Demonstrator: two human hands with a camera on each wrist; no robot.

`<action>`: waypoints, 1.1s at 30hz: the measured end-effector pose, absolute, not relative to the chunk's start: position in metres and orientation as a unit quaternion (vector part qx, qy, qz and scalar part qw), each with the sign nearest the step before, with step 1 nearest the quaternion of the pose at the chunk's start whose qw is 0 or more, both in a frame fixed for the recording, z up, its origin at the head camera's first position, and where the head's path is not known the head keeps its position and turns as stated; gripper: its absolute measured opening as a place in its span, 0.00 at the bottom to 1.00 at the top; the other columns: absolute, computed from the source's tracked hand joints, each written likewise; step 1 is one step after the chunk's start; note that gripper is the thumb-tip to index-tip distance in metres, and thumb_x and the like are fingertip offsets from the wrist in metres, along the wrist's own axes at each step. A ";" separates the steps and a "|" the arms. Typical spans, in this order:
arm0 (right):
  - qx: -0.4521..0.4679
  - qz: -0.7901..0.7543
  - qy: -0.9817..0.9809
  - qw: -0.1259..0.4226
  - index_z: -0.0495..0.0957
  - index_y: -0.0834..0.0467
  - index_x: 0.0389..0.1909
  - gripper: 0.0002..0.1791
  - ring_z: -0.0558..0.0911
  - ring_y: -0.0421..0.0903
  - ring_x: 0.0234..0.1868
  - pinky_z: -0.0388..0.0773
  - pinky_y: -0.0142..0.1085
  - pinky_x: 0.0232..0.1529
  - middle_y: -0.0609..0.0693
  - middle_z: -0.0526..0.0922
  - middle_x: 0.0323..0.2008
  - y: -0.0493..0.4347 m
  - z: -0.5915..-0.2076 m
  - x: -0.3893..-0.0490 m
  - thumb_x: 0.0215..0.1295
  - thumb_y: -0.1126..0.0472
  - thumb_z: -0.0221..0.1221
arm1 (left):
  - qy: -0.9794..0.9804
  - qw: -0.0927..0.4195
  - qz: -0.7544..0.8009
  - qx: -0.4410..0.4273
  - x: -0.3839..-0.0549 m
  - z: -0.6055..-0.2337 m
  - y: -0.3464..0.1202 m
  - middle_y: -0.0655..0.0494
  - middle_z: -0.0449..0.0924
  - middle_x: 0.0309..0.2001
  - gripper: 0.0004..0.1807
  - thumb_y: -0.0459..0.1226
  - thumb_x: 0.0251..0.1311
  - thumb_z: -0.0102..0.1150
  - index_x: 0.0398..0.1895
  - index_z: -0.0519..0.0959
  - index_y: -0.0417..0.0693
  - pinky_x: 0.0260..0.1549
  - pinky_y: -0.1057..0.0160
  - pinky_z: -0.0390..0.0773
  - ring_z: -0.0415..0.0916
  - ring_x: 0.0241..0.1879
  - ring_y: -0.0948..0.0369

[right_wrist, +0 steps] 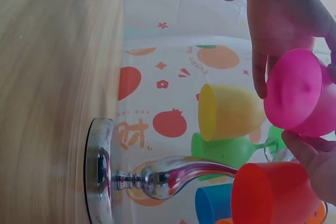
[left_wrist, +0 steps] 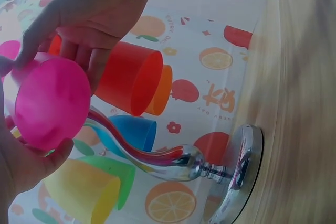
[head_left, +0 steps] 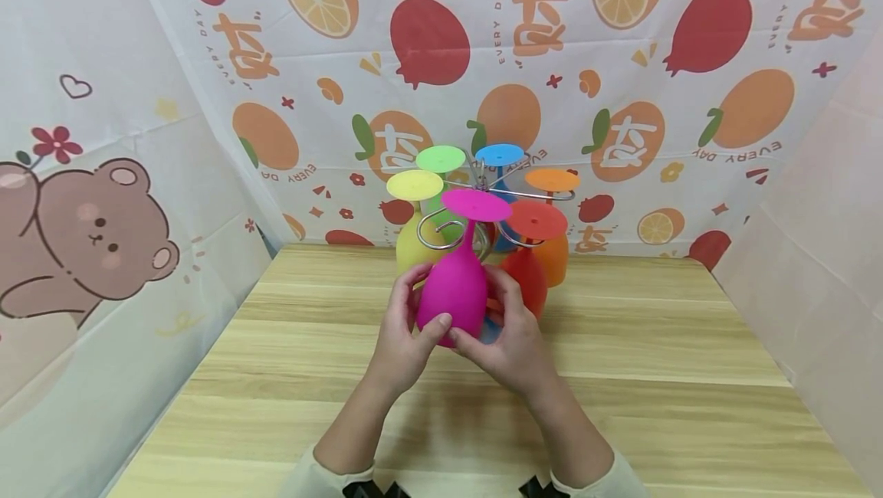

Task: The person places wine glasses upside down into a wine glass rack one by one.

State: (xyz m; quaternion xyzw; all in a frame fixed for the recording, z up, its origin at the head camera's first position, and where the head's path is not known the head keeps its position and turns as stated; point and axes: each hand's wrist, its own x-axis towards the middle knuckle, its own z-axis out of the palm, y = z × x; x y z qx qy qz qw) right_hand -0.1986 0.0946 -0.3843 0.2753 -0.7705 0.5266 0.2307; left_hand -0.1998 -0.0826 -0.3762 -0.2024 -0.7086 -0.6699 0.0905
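While the pink goblet (head_left: 455, 283) hangs upside down from the chrome rack (head_left: 476, 211), we see both hands cupped about its bowl, just above the near middle of the wooden worktop (head_left: 655, 375). Our left hand (head_left: 400, 329) wraps the bowl's left side, its thumb pressed on the near face and its fingers (head_left: 412, 277) curled round the far side; our right hand (head_left: 507, 333) mirrors it on the right, so the soft cup is held from both flanks and kept from swinging. The goblet's flat pink foot (head_left: 476, 204) lies level at the top, seemingly caught in one of the rack's wire hooks — that is why the stem points up and the mouth faces down. From the left wrist view the open mouth of the pink goblet (left_wrist: 50, 103) shows plainly, with fingers on its rim above and below. Around it hang the other cups the same way: yellow goblet (head_left: 416, 237) to the far left, red goblet (head_left: 527, 272) just right and touching or nearly touching our right hand, orange goblet (head_left: 552, 253) behind it, green goblet (head_left: 441, 159) and blue goblet (head_left: 500, 155) at the far side. The rack's curved chrome post rises from a round base (right_wrist: 100, 169) standing flat on the worktop — the weight that keeps the whole carousel upright. A fruit-print cloth (head_left: 621, 61) backs the scene, a bear-print one (head_left: 90, 237) hangs left.
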 end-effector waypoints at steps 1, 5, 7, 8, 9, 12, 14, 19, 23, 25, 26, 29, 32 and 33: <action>0.268 0.529 -0.772 0.230 0.56 0.53 0.70 0.51 0.81 0.48 0.53 0.83 0.38 0.48 0.51 0.74 0.62 0.094 -0.384 -0.198 0.48 0.60 0.76 | -0.709 0.091 -0.669 -0.204 -0.200 -0.376 -0.083 0.54 0.62 0.67 0.39 0.39 0.61 0.60 0.73 0.54 0.46 0.49 0.58 0.82 0.67 0.63 0.51; 0.241 0.539 -0.775 0.225 0.56 0.52 0.69 0.50 0.82 0.48 0.53 0.84 0.38 0.47 0.50 0.75 0.61 0.091 -0.384 -0.195 0.49 0.58 0.76 | -0.708 0.097 -0.669 -0.204 -0.200 -0.377 -0.083 0.53 0.62 0.67 0.37 0.38 0.62 0.58 0.72 0.55 0.47 0.47 0.59 0.83 0.69 0.61 0.50; 0.234 0.539 -0.776 0.229 0.57 0.51 0.69 0.49 0.81 0.48 0.53 0.84 0.39 0.46 0.50 0.75 0.60 0.089 -0.384 -0.195 0.49 0.57 0.76 | -0.707 0.098 -0.670 -0.203 -0.201 -0.377 -0.082 0.53 0.63 0.66 0.35 0.38 0.63 0.58 0.72 0.56 0.49 0.47 0.59 0.83 0.70 0.61 0.50; 0.231 0.538 -0.777 0.231 0.57 0.51 0.69 0.49 0.81 0.47 0.53 0.84 0.38 0.46 0.49 0.75 0.60 0.089 -0.384 -0.195 0.49 0.57 0.76 | -0.706 0.098 -0.671 -0.202 -0.201 -0.377 -0.082 0.54 0.63 0.66 0.34 0.38 0.64 0.58 0.71 0.57 0.51 0.47 0.59 0.83 0.70 0.60 0.51; 0.230 0.536 -0.778 0.234 0.57 0.51 0.69 0.48 0.81 0.47 0.53 0.84 0.38 0.46 0.49 0.75 0.60 0.089 -0.384 -0.195 0.50 0.57 0.75 | -0.706 0.099 -0.672 -0.202 -0.201 -0.377 -0.082 0.54 0.63 0.66 0.33 0.38 0.64 0.57 0.71 0.57 0.52 0.47 0.59 0.83 0.70 0.60 0.51; 0.225 0.528 -0.783 0.239 0.58 0.50 0.70 0.48 0.81 0.47 0.54 0.84 0.38 0.46 0.48 0.74 0.60 0.088 -0.384 -0.196 0.51 0.56 0.75 | -0.706 0.100 -0.671 -0.202 -0.202 -0.377 -0.081 0.54 0.64 0.66 0.32 0.38 0.65 0.57 0.71 0.58 0.55 0.48 0.59 0.82 0.69 0.61 0.51; 0.223 0.524 -0.787 0.239 0.59 0.49 0.71 0.48 0.81 0.46 0.54 0.84 0.37 0.46 0.47 0.74 0.60 0.088 -0.384 -0.196 0.51 0.55 0.74 | -0.707 0.100 -0.671 -0.201 -0.203 -0.378 -0.081 0.54 0.64 0.66 0.32 0.38 0.66 0.57 0.71 0.58 0.55 0.49 0.60 0.82 0.69 0.61 0.51; 0.221 0.508 -0.796 0.243 0.59 0.48 0.72 0.47 0.80 0.46 0.55 0.84 0.37 0.45 0.47 0.73 0.61 0.088 -0.383 -0.196 0.53 0.52 0.73 | -0.710 0.104 -0.668 -0.199 -0.206 -0.381 -0.082 0.53 0.66 0.64 0.32 0.39 0.67 0.56 0.72 0.58 0.54 0.50 0.61 0.81 0.69 0.61 0.52; 0.230 0.494 -0.801 0.248 0.58 0.47 0.74 0.48 0.77 0.46 0.59 0.84 0.40 0.45 0.47 0.72 0.63 0.088 -0.383 -0.196 0.54 0.51 0.73 | -0.720 0.107 -0.658 -0.194 -0.207 -0.382 -0.084 0.53 0.67 0.65 0.32 0.40 0.68 0.56 0.72 0.58 0.53 0.51 0.61 0.81 0.69 0.61 0.53; 0.235 0.490 -0.802 0.249 0.58 0.47 0.75 0.48 0.76 0.47 0.60 0.84 0.42 0.45 0.47 0.71 0.64 0.087 -0.384 -0.197 0.55 0.51 0.72 | -0.729 0.109 -0.649 -0.189 -0.208 -0.382 -0.086 0.53 0.67 0.65 0.32 0.41 0.68 0.56 0.73 0.58 0.54 0.52 0.60 0.80 0.69 0.62 0.54; 0.236 0.488 -0.803 0.249 0.58 0.47 0.75 0.48 0.75 0.47 0.61 0.84 0.42 0.45 0.48 0.70 0.64 0.087 -0.384 -0.197 0.55 0.51 0.72 | -0.734 0.109 -0.644 -0.187 -0.208 -0.382 -0.087 0.54 0.67 0.65 0.32 0.42 0.67 0.56 0.73 0.58 0.54 0.53 0.60 0.79 0.69 0.62 0.54; 0.231 0.485 -0.807 0.246 0.59 0.46 0.75 0.46 0.74 0.47 0.61 0.84 0.43 0.44 0.48 0.70 0.63 0.087 -0.384 -0.197 0.56 0.51 0.71 | -0.747 0.108 -0.630 -0.180 -0.209 -0.381 -0.090 0.54 0.69 0.65 0.33 0.43 0.67 0.57 0.73 0.58 0.54 0.53 0.57 0.78 0.70 0.61 0.55; 0.226 0.481 -0.811 0.243 0.60 0.46 0.74 0.45 0.75 0.47 0.61 0.84 0.44 0.44 0.48 0.70 0.63 0.087 -0.384 -0.197 0.57 0.50 0.70 | -0.758 0.105 -0.620 -0.174 -0.209 -0.380 -0.093 0.54 0.70 0.65 0.34 0.44 0.66 0.58 0.73 0.58 0.55 0.53 0.54 0.77 0.71 0.60 0.55; 0.228 0.479 -0.812 0.242 0.60 0.47 0.74 0.44 0.75 0.47 0.61 0.84 0.45 0.45 0.48 0.70 0.64 0.086 -0.384 -0.197 0.58 0.49 0.70 | -0.760 0.103 -0.618 -0.173 -0.209 -0.379 -0.094 0.54 0.70 0.65 0.34 0.44 0.66 0.58 0.73 0.58 0.55 0.53 0.53 0.77 0.72 0.60 0.55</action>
